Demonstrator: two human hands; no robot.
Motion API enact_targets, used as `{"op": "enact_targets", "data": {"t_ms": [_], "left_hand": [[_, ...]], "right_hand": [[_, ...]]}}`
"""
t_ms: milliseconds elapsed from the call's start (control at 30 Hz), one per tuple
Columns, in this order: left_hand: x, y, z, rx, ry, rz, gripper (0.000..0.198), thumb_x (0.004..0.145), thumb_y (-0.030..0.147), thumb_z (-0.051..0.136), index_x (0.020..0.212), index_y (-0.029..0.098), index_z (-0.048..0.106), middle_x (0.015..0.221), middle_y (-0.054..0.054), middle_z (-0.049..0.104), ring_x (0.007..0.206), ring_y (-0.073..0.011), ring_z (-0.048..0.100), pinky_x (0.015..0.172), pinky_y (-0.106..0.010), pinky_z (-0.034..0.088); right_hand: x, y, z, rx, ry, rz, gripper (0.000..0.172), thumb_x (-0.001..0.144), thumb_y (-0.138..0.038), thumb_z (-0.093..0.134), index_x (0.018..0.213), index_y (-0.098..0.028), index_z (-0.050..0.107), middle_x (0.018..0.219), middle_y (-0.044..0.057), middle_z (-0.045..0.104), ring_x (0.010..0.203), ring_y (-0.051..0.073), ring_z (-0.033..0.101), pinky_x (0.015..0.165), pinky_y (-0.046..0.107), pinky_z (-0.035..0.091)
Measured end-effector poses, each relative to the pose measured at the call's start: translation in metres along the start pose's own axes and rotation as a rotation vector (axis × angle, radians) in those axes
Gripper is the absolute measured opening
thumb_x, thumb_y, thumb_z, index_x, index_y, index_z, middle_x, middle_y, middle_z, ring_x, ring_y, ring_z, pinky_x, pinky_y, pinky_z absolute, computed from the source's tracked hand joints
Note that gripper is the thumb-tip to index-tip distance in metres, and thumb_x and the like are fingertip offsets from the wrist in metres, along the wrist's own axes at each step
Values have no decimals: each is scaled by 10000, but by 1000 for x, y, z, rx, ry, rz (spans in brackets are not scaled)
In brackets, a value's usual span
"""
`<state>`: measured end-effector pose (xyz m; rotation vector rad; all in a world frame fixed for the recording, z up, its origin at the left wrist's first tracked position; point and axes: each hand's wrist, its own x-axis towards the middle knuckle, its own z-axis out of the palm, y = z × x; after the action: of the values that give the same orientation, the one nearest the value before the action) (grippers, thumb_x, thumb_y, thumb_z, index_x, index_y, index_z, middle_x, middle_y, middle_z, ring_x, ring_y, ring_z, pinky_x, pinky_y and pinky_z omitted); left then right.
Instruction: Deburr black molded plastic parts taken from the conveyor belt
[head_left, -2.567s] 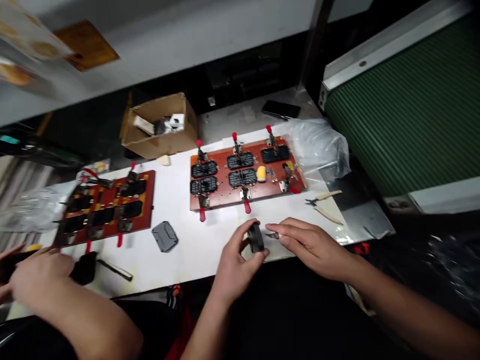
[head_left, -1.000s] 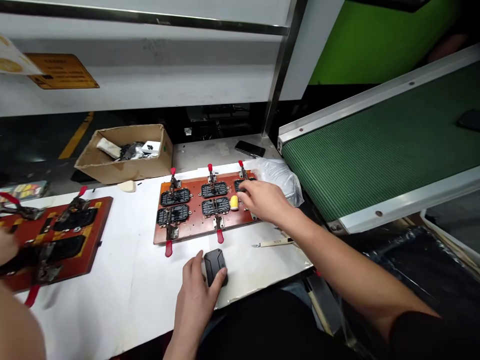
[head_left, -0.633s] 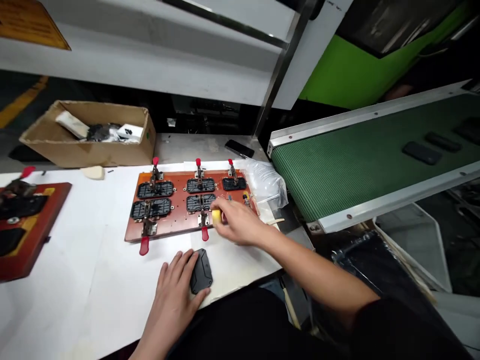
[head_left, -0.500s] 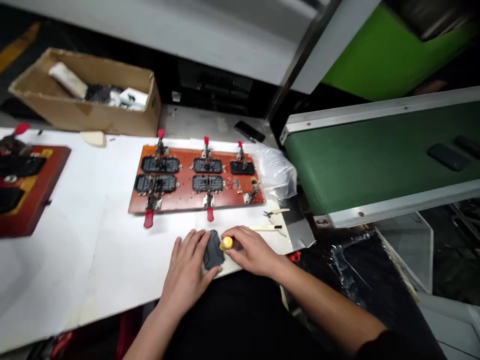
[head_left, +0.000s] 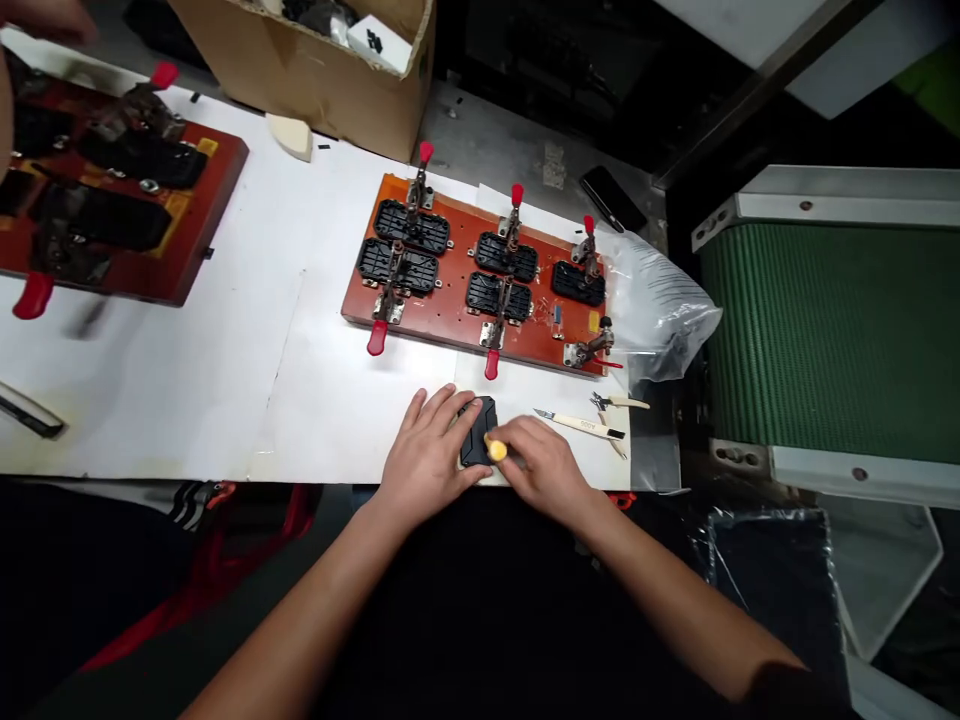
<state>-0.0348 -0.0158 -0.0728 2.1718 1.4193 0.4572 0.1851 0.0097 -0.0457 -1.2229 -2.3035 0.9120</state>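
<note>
A dark plastic cover lies on the white table near its front edge. My left hand steadies it, with the index finger at its far end and the thumb at its near end. In my right hand, thumb and fingers are closed around a tool with a yellow rounded handle end. That tool stands over the cover's right edge; its working tip is hidden. To the right of my right hand lie a craft knife and small cream-handled nippers.
Beyond my hands is a red-brown fixture board with black parts under red-handled toggle clamps. A second board is at left, near another person's hand. A cardboard box, plastic bag, phone and green conveyor surround the table.
The view has swung left and down, so the left board and a person's hand show more. My hands stay at the cover, the yellow-ended tool still in my right hand.
</note>
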Motion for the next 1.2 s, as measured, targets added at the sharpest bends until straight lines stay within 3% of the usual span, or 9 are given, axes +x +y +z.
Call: {"op": "enact_targets", "data": {"t_ms": [100,367,533,667,867,1000,1133,1200], "left_hand": [[-1,-1,1,-9,-2,3,834,848,480,825,1539,151,495,1605,-124,495,1561,-351,333,1343,-561,109],[-1,-1,3,-31,-11,-7,846,837,466,838,1549,161,496,1619,-121,481,1573,-356,313,1342,-573,102],[-1,-1,3,-18,3,-21,846,846,454,833,1556,150,487,1630,-111,468,1583,-345,291,1346,-568,95],[-1,0,3,-46,3,-17,852,825,444,854,1546,154,502,1617,-116,485,1574,-353,306,1346,-566,101],[-1,0,3,-34,11,-30,862,832,449,847,1555,149,487,1624,-107,475,1578,-346,294,1349,-565,96],[-2,-1,3,-43,1,-29,860,839,463,836,1560,155,482,1631,-91,466,1582,-336,284,1352,-559,100],[-2,0,3,-38,11,-36,858,837,447,840,1558,147,483,1630,-99,467,1583,-342,281,1349,-568,96],[-1,0,3,-49,12,-34,848,840,443,838,1553,146,488,1626,-106,471,1578,-346,291,1348,-570,98]], "right_hand": [[1,-2,-6,-21,-98,-54,212,980,-122,575,1170,-201,625,1036,80,698,955,232,635,849,382,536],[-3,2,-9,-1,-126,-36,288,953,-60,535,1177,-224,614,1086,70,725,999,224,662,880,383,558],[-8,-1,-8,-53,-95,-23,207,970,-108,573,1140,-217,620,1062,77,719,979,231,664,863,392,549],[-5,0,-10,-30,-145,12,196,989,-126,570,1146,-233,618,1055,67,722,964,219,668,835,368,547],[19,3,-6,-107,1,92,100,991,-230,641,1090,-221,648,983,48,696,894,200,663,805,335,532],[17,1,-3,-27,-15,190,149,940,-245,719,1078,-226,667,973,22,709,826,165,672,767,296,542],[22,4,-4,-5,76,280,144,908,-279,753,1018,-228,676,966,15,718,774,160,653,733,291,538],[26,3,-4,8,62,303,139,901,-281,748,1009,-229,678,953,17,714,770,165,652,722,294,534]]}}
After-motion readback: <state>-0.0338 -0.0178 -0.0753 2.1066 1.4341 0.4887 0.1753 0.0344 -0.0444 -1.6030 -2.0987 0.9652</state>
